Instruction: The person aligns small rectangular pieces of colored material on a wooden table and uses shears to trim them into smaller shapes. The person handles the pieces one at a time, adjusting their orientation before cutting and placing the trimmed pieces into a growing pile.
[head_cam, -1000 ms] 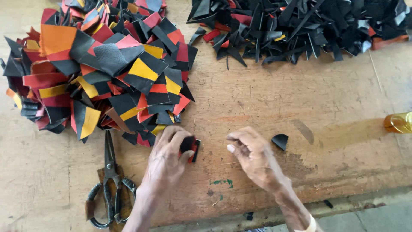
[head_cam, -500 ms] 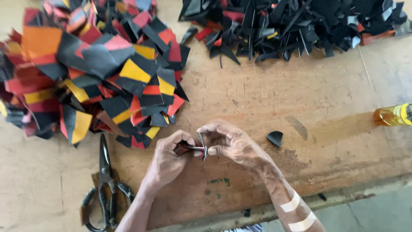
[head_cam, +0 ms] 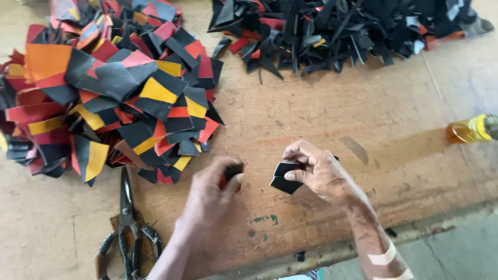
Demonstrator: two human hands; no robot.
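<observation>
The left hand is closed around a small black and red piece, pinched between the thumb and the fingers, just above the wooden table. The right hand is also closed; its fingers grip a folded black piece, which sticks out to the left of the hand. The two hands are near each other but they do not touch, and a small gap of bare table shows between the two pieces. Left of the hands, a big pile of cut pieces in black, red, orange and yellow lies on the table, and its lower edge comes close to the left hand. At the top of the view there is a second pile, mostly black with a few red bits. Scissors with dark handles lie on the table below the big pile, beside the left forearm, with the blades pointing up toward the pile. At the right edge a yellow bottle lies on its side, well apart from the right hand. The right wrist carries white tape strips.
</observation>
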